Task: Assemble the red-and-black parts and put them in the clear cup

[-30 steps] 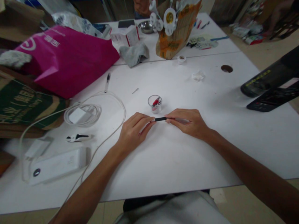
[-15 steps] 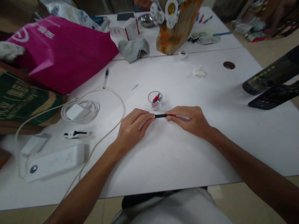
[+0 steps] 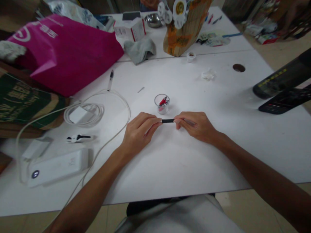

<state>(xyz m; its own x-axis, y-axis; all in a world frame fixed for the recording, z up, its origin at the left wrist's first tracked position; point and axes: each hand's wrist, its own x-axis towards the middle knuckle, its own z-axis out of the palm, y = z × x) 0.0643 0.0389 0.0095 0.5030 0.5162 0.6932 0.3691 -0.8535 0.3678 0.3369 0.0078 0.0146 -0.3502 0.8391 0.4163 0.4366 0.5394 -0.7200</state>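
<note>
Between my two hands lies a pen, level above the table, with its black grip section showing. My left hand pinches the left end with thumb and fingertips. At the other end my right hand is closed on the pen, and a clear stretch of barrel shows under its fingers. The pen's two tips are hidden by my fingers. Just beyond them stands a small clear cup with red and metallic small parts in it, too small to name.
A white cable loops over the left side near a power bank. Another pen lies farther back, by a magenta bag. A dark bottle and a phone stand at right. Crumpled tissue lies behind.
My right hand's fingers have shifted slightly on the pen, with the fingertips curling lower. The left hand keeps its pinch. The view has moved very slightly.
</note>
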